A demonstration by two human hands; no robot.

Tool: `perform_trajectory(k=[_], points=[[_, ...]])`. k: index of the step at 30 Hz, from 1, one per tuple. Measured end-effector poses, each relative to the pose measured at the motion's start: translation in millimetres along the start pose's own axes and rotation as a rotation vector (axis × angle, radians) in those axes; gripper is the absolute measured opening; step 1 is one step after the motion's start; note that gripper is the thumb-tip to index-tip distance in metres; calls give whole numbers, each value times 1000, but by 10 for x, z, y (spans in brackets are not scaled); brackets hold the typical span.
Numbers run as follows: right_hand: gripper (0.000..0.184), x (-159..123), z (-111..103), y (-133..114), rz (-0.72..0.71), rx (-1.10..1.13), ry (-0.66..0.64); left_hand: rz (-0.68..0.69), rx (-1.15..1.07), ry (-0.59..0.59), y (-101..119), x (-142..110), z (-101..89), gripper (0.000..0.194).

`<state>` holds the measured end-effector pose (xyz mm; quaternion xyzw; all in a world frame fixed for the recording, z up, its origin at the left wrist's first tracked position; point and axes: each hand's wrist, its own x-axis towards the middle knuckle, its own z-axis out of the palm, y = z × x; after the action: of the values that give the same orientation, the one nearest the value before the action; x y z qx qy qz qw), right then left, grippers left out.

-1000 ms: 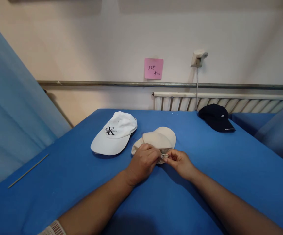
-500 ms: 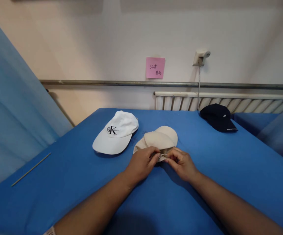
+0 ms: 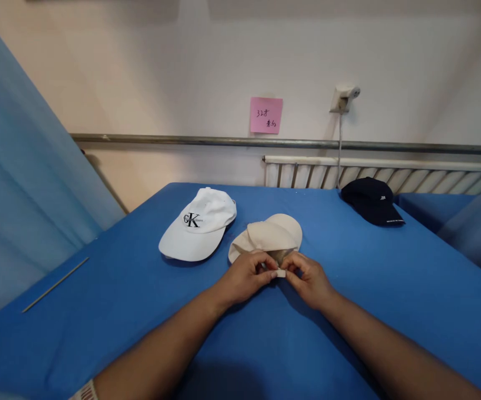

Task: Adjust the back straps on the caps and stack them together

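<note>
A beige cap (image 3: 271,236) lies in the middle of the blue table (image 3: 349,300), its back toward me. My left hand (image 3: 246,275) and my right hand (image 3: 309,278) meet at the cap's near edge. Both pinch its short pale back strap (image 3: 281,272) between fingertips, one hand on each side. The strap's middle shows between my thumbs; the rest is hidden by my fingers.
A white cap with a black logo (image 3: 199,225) lies left of the beige one. A dark navy cap (image 3: 371,201) rests at the table's far right. A thin stick (image 3: 55,284) lies near the left edge. Behind are a radiator (image 3: 382,175), a rail and a pink note (image 3: 266,115).
Both hands have drawn slightly toward me and closed together on the strap, which now sits pulled out flat between my thumbs. The caps have not moved.
</note>
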<state>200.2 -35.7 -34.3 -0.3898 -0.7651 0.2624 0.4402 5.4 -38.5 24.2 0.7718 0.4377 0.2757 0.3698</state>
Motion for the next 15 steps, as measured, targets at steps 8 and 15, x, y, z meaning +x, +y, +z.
perform_trajectory(k=[8, 15], points=[[9, 17, 15, 46, 8, 98, 6, 5, -4, 15, -21, -9, 26, 11], [6, 32, -10, 61, 20, 175, 20, -156, -479, 48, -50, 42, 17, 22]])
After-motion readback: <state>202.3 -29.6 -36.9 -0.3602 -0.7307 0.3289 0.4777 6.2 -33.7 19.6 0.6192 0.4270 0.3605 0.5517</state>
